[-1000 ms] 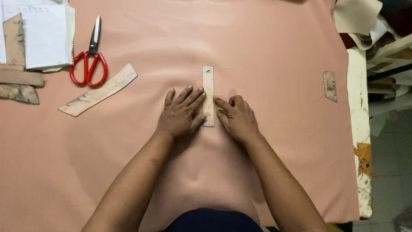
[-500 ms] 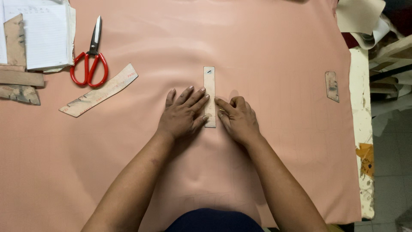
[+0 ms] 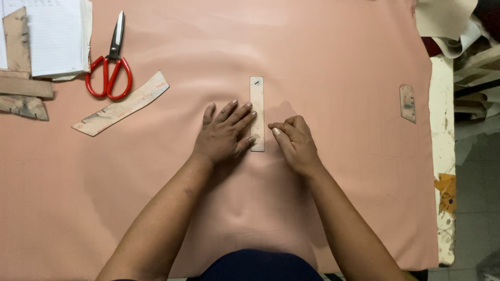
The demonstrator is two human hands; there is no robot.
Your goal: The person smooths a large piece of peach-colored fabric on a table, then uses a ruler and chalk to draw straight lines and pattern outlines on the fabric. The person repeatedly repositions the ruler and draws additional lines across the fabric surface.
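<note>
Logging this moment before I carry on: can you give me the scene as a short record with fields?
surface: pink fabric sheet spread over the table
left hand: flat, fingers spread, pressing the narrow cardboard template
right hand: fingers curled at the template's lower right edge; any tool in it cannot be seen
left side: red-handled scissors, long curved template, notebook
right side: small template piece

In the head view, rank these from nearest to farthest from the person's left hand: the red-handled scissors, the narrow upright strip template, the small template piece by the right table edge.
From the left hand:
1. Narrow upright strip template, under its fingertips, just to its right.
2. Red-handled scissors, up and to the left.
3. Small template piece, far right near the pink sheet's edge.
</note>
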